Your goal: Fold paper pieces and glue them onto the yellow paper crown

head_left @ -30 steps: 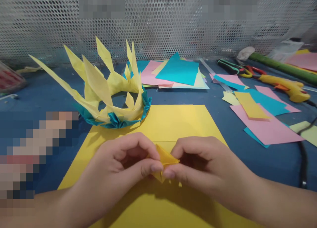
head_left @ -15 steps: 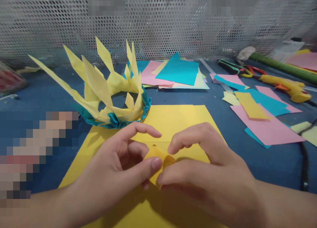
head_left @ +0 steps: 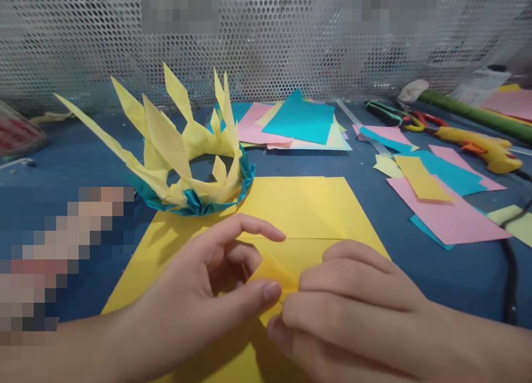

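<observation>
Between my hands is a small folded piece of yellow paper (head_left: pixel 272 272), held above a large yellow sheet (head_left: pixel 299 203). My left hand (head_left: pixel 224 277) pinches its left side, thumb on top, while the index finger arches over without touching it. The fingers of my right hand (head_left: pixel 353 305) are curled closed at its right edge and hide that end of it. Just beyond my left hand stands a paper crown (head_left: pixel 166 144) with tall pale-yellow points and a crumpled teal band round its base, resting partly on the yellow sheet.
Teal, pink and pale papers (head_left: pixel 299 119) are stacked at the back. On the right lie loose paper pieces (head_left: pixel 440 205), a yellow glue gun (head_left: pixel 477 136) with a black cable (head_left: pixel 510 277), scissors (head_left: pixel 418 119) and a green roll (head_left: pixel 469 108). A perforated metal panel (head_left: pixel 274 50) closes the back.
My right hand has turned and lowered, its fingers now curled closed over the folded paper's right side. My left hand, still pinching the paper, has shifted slightly right.
</observation>
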A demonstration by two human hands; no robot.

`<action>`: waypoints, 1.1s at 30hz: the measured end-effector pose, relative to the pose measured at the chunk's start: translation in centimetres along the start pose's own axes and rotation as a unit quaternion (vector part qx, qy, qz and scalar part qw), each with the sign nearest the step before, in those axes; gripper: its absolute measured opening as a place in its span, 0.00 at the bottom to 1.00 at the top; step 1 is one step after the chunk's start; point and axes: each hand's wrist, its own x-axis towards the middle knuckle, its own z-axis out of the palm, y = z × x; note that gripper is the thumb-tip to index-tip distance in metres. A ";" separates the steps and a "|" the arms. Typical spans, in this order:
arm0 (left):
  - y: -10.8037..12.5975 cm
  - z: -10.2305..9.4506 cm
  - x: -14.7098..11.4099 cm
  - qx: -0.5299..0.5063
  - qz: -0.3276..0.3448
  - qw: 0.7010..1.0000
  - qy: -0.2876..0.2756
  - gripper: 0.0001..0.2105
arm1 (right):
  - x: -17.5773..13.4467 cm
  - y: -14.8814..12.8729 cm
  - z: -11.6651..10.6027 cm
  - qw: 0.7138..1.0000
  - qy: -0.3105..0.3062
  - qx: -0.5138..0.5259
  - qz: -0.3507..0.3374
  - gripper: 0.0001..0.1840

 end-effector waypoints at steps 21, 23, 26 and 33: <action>-0.5 -0.4 0.2 -0.071 0.013 0.997 0.007 0.14 | 1.6 0.5 -0.4 0.927 -0.022 0.221 0.303 0.09; -0.3 -0.3 0.3 -0.055 0.009 0.998 0.005 0.13 | 1.7 0.5 -0.3 0.911 -0.020 0.252 0.327 0.09; -0.2 -0.2 0.4 -0.030 0.002 0.999 0.013 0.13 | 1.7 0.6 -0.2 0.902 -0.019 0.270 0.336 0.08; -0.2 -0.2 0.2 0.031 0.050 0.998 0.032 0.10 | 1.8 0.9 -0.2 0.894 -0.020 0.321 0.312 0.08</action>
